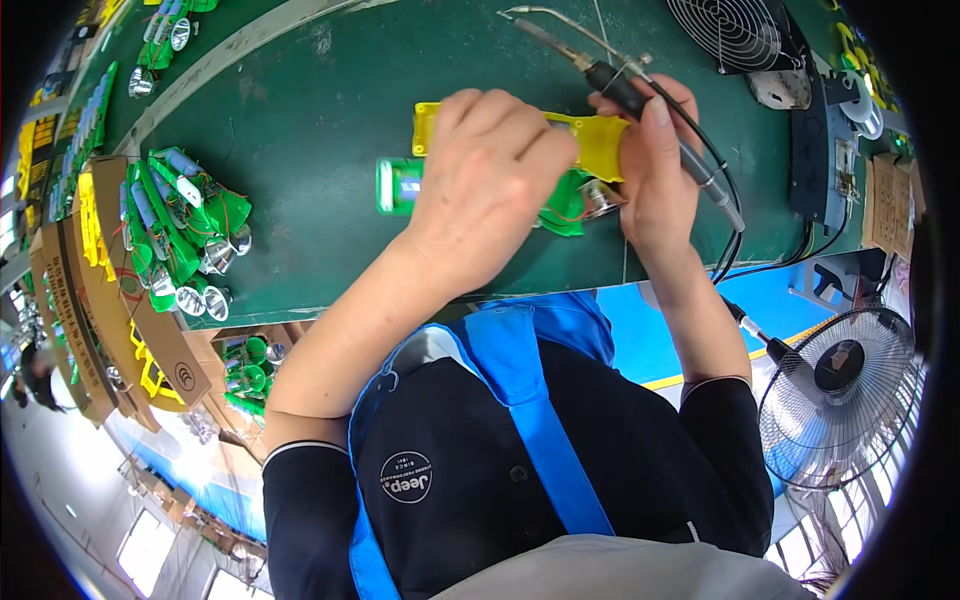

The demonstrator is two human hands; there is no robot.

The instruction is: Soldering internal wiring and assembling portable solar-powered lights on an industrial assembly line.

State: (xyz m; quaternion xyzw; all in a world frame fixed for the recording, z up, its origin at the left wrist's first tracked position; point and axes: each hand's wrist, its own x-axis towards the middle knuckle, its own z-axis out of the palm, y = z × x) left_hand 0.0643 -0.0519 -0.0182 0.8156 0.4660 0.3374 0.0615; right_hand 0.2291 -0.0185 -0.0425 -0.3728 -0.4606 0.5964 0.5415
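Note:
My left hand (490, 185) is closed, its knuckles up and its fingertips hidden, over a yellow plastic housing half (602, 147). Just nearer to me lies a green housing half (398, 187), partly under the same hand. At its right end are a red wire and a shiny reflector cup (602, 198). My right hand (662, 170) grips a soldering iron (618, 90) with a thin curved tube beside its tip. The iron points up and left, away from the housings. That hand's palm side is against the yellow half's right end.
Several green lamp assemblies with reflectors (215, 258) pile up at the table's left edge, beside a cardboard box (150, 330). A fan with a round grille (728, 30) and a dark box-shaped unit (822, 165) stand at the right. The iron's cable (735, 190) trails down there.

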